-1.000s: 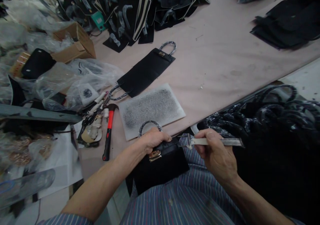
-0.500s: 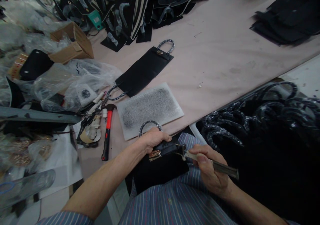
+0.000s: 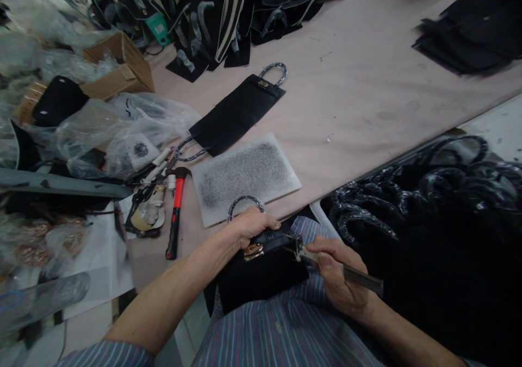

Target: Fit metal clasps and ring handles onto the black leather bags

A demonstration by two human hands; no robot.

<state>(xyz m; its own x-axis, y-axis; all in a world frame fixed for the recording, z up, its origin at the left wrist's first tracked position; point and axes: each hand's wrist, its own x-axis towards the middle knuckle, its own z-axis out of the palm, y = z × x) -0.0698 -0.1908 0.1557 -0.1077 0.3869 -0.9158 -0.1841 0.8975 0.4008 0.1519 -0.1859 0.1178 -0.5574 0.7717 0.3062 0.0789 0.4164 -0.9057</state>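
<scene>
My left hand point(image 3: 253, 226) grips the top of a black handbag panel point(image 3: 265, 280) on my lap, its thumb pressed along a black strap. A looped handle point(image 3: 246, 199) in plastic wrap rises behind the fingers. Below them sits a shiny gold-coloured clasp point(image 3: 253, 251). In my right hand point(image 3: 340, 274) is a slim tool point(image 3: 362, 279) with a grey metallic shaft and a pale front end. The tool's tip meets the panel's right end, by a small metal piece; the exact contact is too small to make out.
A speckled white board point(image 3: 248, 174) lies just ahead, with a red-and-black hammer point(image 3: 176, 215) to its left. Beyond lies another black bag panel point(image 3: 238, 114) with two handles. Plastic bags point(image 3: 122, 130) crowd the left; a container of wrapped handles point(image 3: 432, 193) stands right.
My right hand and the tool have shifted slightly left and down. The left hand keeps its hold on the panel. The whole view has shifted a little.
</scene>
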